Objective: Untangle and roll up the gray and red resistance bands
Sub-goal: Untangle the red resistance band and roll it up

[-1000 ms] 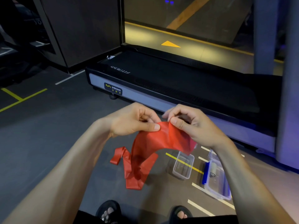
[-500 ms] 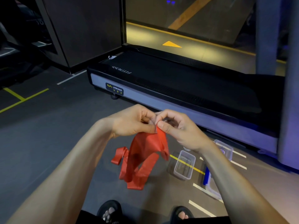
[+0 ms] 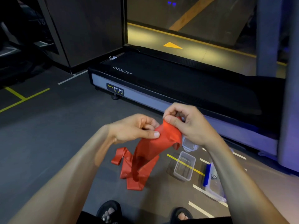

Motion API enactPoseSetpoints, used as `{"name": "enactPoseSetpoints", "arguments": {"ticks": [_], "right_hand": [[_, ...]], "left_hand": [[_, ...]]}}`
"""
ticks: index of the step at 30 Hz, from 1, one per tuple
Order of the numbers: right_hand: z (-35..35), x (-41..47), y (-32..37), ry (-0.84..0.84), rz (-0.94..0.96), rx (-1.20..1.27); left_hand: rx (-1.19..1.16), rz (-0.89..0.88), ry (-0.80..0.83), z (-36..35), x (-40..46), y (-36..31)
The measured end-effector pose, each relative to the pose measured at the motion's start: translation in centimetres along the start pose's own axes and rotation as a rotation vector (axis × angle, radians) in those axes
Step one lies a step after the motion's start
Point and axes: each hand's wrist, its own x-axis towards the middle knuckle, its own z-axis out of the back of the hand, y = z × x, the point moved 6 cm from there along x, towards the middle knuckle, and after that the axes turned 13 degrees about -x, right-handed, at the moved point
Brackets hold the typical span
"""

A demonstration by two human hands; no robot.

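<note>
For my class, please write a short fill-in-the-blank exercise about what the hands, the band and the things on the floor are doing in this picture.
1. Both the left hand and the right hand pinch the top end of the ____ resistance band.
2. The band's lower end lies crumpled on the ____.
3. The clear container beside the band has no ____ on it.
4. Beyond the hands stands a black ____.

Missing words: red; floor; lid; treadmill

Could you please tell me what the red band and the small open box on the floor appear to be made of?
Red band: thin, matte, flexible sheet, probably latex or rubber; it drapes and creases softly from both hands.
Small open box: clear, glossy, rigid plastic, it seems; the yellow floor line shows through its walls.
</note>
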Motion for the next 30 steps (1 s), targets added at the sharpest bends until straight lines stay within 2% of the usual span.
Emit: {"name": "enactPoseSetpoints", "arguments": {"ticks": [3,9,21,30], "right_hand": [[1.8,-0.2,-0.1,-0.068,0.018,0.025],[2.6,-0.9,-1.9,-0.079,-0.021,-0.056],[2.6,-1.6,-3.3,-0.091,-0.071,-0.056],[-0.6,-1.0,-1.2,0.058,-0.003,0.276]], "left_hand": [[0.006,-0.038,-0.046,0.2,0.0,-0.1],[0.138,-0.104,-0.135,0.5,0.2,-1.2],[0.227,-0.134,-0.179,1.1,-0.1,-2.3],[0.360,-0.096,-0.091,-0.1,-0.1,-3.6]]}}
